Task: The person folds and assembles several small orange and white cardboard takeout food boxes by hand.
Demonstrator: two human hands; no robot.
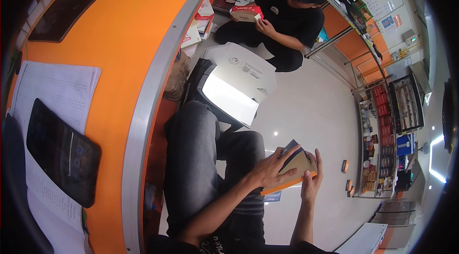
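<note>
At nine o'clock of the picture a dark tablet (63, 152) lies on white printed papers (57, 92), and these lie on the orange counter (119, 38). A second dark tablet (68, 12) lies on the counter at about eleven o'clock. The grey metal edge (143, 110) of the counter bends from the top down to the bottom.

Near the centre, the person's legs in grey trousers (191, 158) point up. Just above the knees stands an open black box (229, 98) with a bright white inside, and a white printed sheet (246, 67) lies at its upper side.

At about five o'clock from the centre, the left hand (270, 168) lies flat on the small box (297, 167), fingers spread over its tan top and dark end. The box has an orange lower edge and is tilted. The right hand (311, 182) grips the right end of the same box, fingers curled around it. So both hands are holding this box above the pale floor (315, 105), right of the knees.

At one o'clock a co-worker in black clothes (287, 19) sits on the floor and holds a red and white box (246, 13). At three o'clock shelves with goods (382, 129) stand by the wall.
</note>
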